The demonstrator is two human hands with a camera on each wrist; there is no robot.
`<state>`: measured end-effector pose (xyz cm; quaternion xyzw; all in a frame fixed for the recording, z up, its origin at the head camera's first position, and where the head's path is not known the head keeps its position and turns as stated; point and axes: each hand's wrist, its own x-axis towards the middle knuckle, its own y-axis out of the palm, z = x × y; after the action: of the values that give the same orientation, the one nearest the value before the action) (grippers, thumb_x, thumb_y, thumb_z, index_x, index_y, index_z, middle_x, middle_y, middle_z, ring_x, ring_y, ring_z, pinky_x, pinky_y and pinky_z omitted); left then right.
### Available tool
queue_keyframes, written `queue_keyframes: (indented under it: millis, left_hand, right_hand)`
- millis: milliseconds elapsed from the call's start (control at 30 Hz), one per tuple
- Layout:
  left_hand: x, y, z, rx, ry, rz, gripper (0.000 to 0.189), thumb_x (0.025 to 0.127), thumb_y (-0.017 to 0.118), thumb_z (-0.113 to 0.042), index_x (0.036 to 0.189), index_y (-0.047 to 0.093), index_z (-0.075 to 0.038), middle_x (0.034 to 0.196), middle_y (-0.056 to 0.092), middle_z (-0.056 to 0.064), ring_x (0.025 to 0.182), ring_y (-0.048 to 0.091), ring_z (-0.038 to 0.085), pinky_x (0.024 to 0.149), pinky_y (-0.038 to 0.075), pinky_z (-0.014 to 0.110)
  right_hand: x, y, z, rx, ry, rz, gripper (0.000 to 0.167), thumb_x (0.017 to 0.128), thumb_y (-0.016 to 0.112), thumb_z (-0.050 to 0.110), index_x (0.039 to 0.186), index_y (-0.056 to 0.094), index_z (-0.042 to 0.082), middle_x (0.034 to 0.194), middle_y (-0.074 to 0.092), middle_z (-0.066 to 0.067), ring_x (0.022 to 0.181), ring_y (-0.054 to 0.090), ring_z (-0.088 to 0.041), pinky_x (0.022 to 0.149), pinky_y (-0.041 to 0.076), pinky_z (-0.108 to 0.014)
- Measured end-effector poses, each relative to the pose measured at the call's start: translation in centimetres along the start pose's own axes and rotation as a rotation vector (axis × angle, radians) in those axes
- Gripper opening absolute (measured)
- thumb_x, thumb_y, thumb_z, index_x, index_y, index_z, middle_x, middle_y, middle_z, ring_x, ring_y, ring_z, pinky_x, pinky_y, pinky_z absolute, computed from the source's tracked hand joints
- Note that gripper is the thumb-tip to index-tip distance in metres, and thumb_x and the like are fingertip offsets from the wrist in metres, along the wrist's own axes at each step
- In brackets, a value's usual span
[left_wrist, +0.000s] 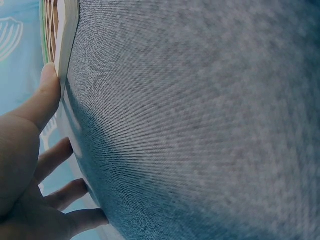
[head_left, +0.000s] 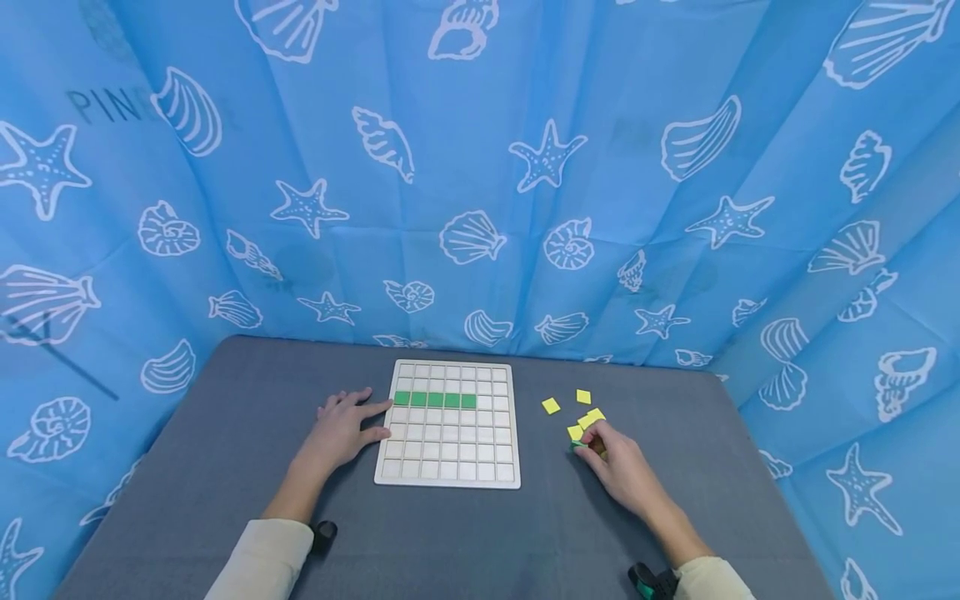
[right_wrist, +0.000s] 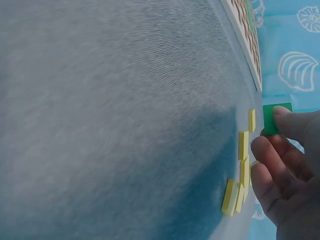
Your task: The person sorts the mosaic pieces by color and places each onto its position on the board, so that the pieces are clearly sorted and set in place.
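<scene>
A pale wooden board with a grid of square cells lies on the table. Several green square tiles fill part of one row near its far end, beginning at the left edge. My left hand rests at the board's left side, thumb and index fingertip touching the rim, the other fingers spread on the cloth. To the right of the board, my right hand pinches a green tile between thumb and fingers. Close beneath and around that hand lie several yellow square tiles, some overlapping.
Grey cloth covers the table. A blue curtain with white shell and starfish prints hangs behind it and along both sides. Dark bands sit on the wrists near pale sleeves.
</scene>
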<state>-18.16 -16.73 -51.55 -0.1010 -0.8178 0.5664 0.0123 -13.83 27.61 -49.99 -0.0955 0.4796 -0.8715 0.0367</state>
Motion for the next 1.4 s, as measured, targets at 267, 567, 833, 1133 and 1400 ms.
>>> queue_keyframes:
  millis: [267, 567, 833, 1133, 1400]
  left_hand:
    - [0.0, 0.1, 0.1, 0.001, -0.001, -0.003, 0.058, 0.094, 0.07, -0.043, 0.148, 0.056, -0.027, 0.16, 0.041, 0.022, 0.145, 0.029, 0.062, 0.106, 0.027, 0.083]
    - [-0.1, 0.0, 0.0, -0.005, -0.005, -0.002, 0.058, 0.094, 0.07, -0.042, 0.148, 0.056, -0.027, 0.161, 0.041, 0.022, 0.145, 0.028, 0.062, 0.107, 0.026, 0.083]
    - [0.0, -0.1, -0.1, -0.006, -0.005, 0.005, 0.058, 0.094, 0.07, -0.043, 0.148, 0.056, -0.027, 0.161, 0.041, 0.022, 0.145, 0.029, 0.062, 0.107, 0.027, 0.083]
    - [0.0, -0.4, -0.2, 0.009, -0.009, 0.009, 0.058, 0.094, 0.07, -0.044, 0.148, 0.056, -0.027, 0.16, 0.042, 0.022, 0.145, 0.03, 0.062, 0.109, 0.028, 0.081]
    - [-0.1, -0.4, -0.2, 0.001, -0.009, 0.014, 0.058, 0.094, 0.07, -0.043, 0.148, 0.056, -0.027, 0.161, 0.041, 0.022, 0.145, 0.029, 0.061, 0.109, 0.028, 0.081]
  right_hand:
    - [1.1, 0.5, 0.6, 0.047, 0.007, -0.01, 0.013, 0.094, 0.074, 0.01, 0.103, 0.066, 0.014, 0.091, 0.069, 0.004, 0.077, 0.058, -0.004, 0.069, 0.052, -0.022]
    - [2.0, 1.0, 1.0, 0.065, -0.041, -0.048, 0.015, 0.093, 0.074, 0.008, 0.107, 0.07, 0.011, 0.091, 0.069, 0.002, 0.079, 0.059, -0.007, 0.07, 0.053, -0.024]
    - [2.9, 1.6, 1.5, 0.053, -0.046, -0.061, 0.013, 0.093, 0.074, 0.009, 0.106, 0.072, 0.011, 0.094, 0.07, 0.0, 0.082, 0.061, -0.01, 0.072, 0.055, -0.027]
    - [4.5, 2.0, 2.4, 0.062, -0.03, -0.053, 0.011, 0.094, 0.074, 0.012, 0.105, 0.073, 0.013, 0.096, 0.071, -0.001, 0.082, 0.06, -0.01, 0.072, 0.053, -0.029]
    - [5.4, 2.8, 3.6, 0.132, -0.003, -0.031, 0.009, 0.095, 0.073, 0.009, 0.104, 0.073, 0.01, 0.097, 0.072, -0.005, 0.083, 0.063, -0.012, 0.074, 0.054, -0.028]
